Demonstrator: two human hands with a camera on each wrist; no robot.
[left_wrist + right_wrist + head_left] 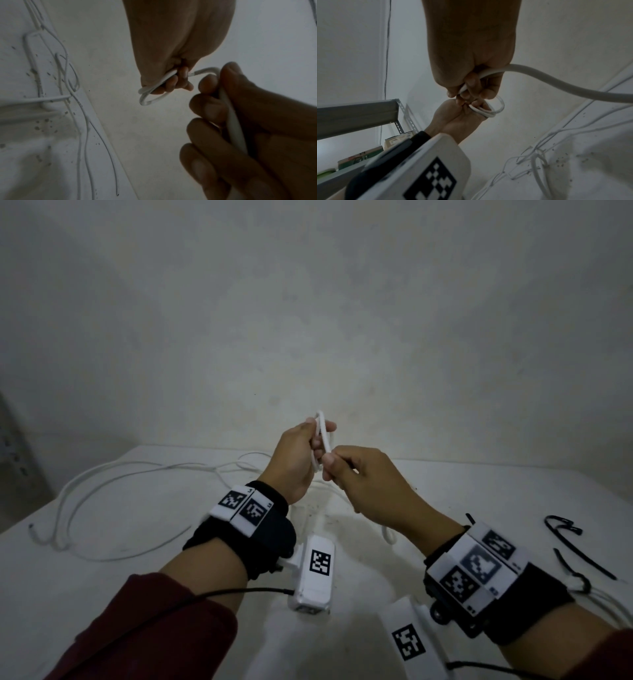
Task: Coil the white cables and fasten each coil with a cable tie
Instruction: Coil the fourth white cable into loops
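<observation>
My left hand [298,457] is raised above the table and grips a small coil of white cable [322,430] of a few loops. The loops stick out past its fingers [173,82] as the coil [145,100]. My right hand [359,475] is just beside it and pinches the same cable [556,82] where it leaves the coil [489,112]. From that pinch the cable runs down to the table. In the left wrist view the right hand [243,108] is curled round the cable.
Long loose white cable [113,474] sprawls over the left of the white table [154,570]. Black cable ties [563,527] lie at the right, near a tied white bundle [579,585]. A metal shelf [359,111] stands at the left; a wall is close behind.
</observation>
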